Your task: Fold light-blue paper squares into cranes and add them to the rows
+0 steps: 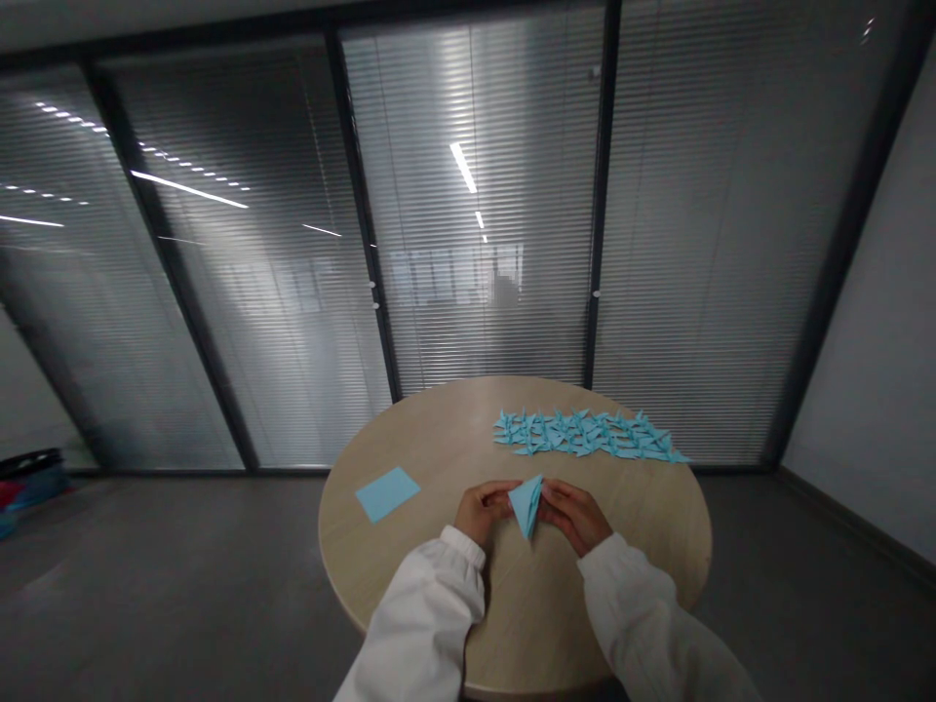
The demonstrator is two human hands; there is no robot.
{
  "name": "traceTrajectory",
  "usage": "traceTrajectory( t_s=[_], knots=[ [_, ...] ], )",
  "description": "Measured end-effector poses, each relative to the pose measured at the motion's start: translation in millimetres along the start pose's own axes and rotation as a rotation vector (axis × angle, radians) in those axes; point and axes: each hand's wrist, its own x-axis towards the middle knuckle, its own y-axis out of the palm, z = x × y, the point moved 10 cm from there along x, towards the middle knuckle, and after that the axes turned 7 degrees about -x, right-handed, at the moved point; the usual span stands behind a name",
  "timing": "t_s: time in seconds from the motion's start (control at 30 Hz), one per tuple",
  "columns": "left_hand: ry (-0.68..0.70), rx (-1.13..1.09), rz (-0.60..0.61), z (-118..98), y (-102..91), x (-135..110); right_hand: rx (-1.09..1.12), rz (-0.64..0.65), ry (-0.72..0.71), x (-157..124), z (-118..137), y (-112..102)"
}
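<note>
A folded paper (526, 505) is held over a round table (439, 439), gripped by the nearly closed left hand (481, 512) and right hand (574, 517). Paper cranes (589, 436) are laid out beyond, and a blue sheet (387, 493) is left of the hands.

Glass walls (475, 195) with blinds (717, 214) stand behind a round table (439, 429).

1. The head-worn camera looks forward and down from above the person's forearms, across a round wooden surface (439, 439).
2. It is close to the left hand (483, 512) and right hand (574, 517), low in frame.
3. The wide view reaches a glass partition with blinds (475, 195) beyond.
</note>
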Motion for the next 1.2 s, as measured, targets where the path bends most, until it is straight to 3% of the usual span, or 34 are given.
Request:
traceTrajectory(
  t_s=[0.57, 0.7, 0.77, 1.0, 1.2],
  knots=[
    [0.014, -0.012, 0.039, -10, 5.8, -1, -0.05, -0.007, 0.036, 3, -10, -4],
    [0.019, 0.038, -0.004, -5, -2.1, 2, -0.081, 0.0, 0.053, 3, -12, -3],
    [0.026, 0.037, -0.043, -3, -7.9, 4, -0.174, -0.003, 0.019, 4, -8, -4],
    [0.041, 0.085, -0.112, -2, -17.8, 4, -0.542, 0.037, -0.321, -2, 31, 11],
    [0.033, 0.128, -0.07, -1, -12.5, 3, -0.706, -0.043, -0.302, -3, 29, 13]
  ],
)
